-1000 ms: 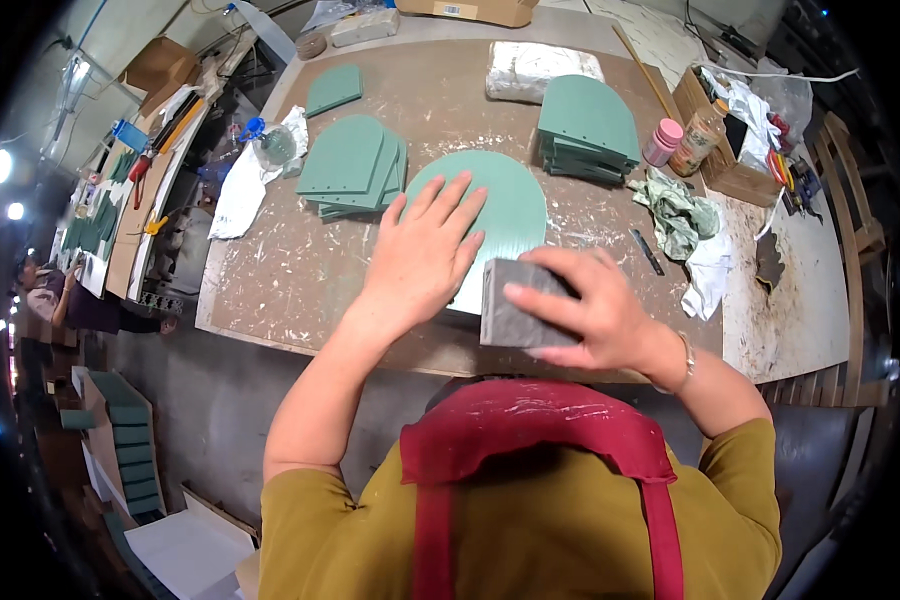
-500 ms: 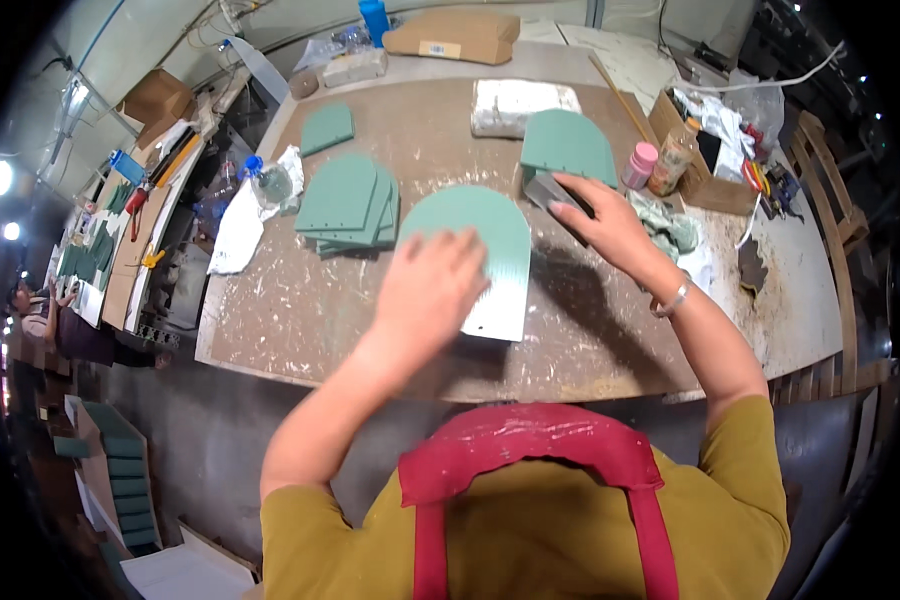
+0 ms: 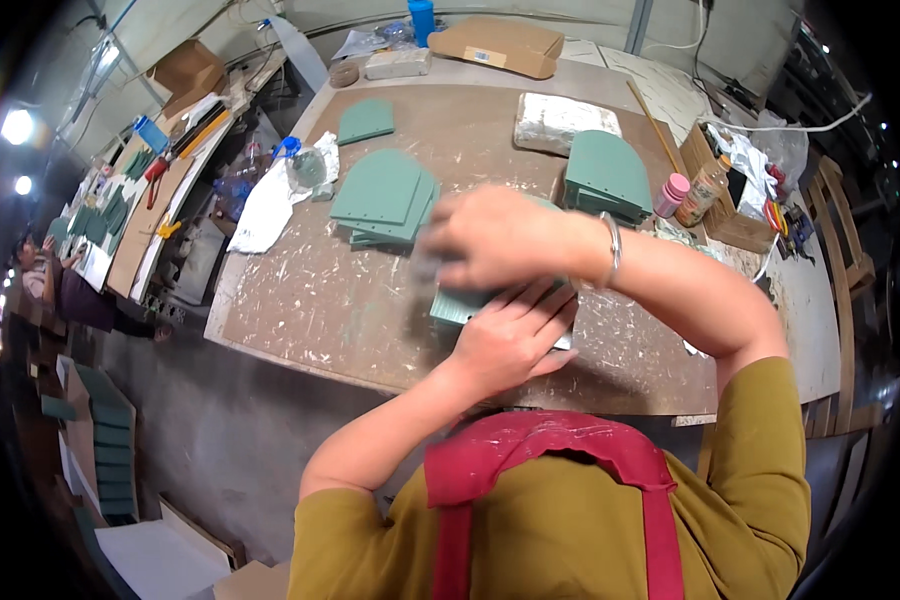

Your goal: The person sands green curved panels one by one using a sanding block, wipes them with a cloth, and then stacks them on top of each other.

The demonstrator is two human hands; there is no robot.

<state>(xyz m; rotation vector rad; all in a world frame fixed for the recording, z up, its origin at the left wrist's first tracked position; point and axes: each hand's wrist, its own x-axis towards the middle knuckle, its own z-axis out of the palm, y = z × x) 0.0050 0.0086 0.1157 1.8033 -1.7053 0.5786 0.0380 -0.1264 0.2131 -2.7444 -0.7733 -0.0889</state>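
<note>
In front of me on the brown worktable (image 3: 310,300) lies a green arch-shaped panel (image 3: 452,306), mostly covered by my hands. My left hand (image 3: 505,345) rests on its near part, fingers stretched out flat, the thumb by the near edge. Above it, my right hand (image 3: 500,235) reaches across the panel to its left edge, closed on a grey sanding block (image 3: 425,265) that is blurred by motion. A stack of similar green panels (image 3: 382,192) sits to the left, another stack (image 3: 607,172) to the right. One more green piece (image 3: 366,120) is farther back.
A white wrapped block (image 3: 565,122) is behind the right stack. Farther right stand a pink jar (image 3: 672,195), a bottle (image 3: 705,190) and a cardboard box (image 3: 740,225). A clear bottle (image 3: 305,170) lies on a white cloth (image 3: 265,215) at left. Another person (image 3: 70,285) sits far left.
My right hand has swung left with the sanding block, from beside the right stack to the panel's left edge. My left hand has shifted right and nearer to me on the panel.
</note>
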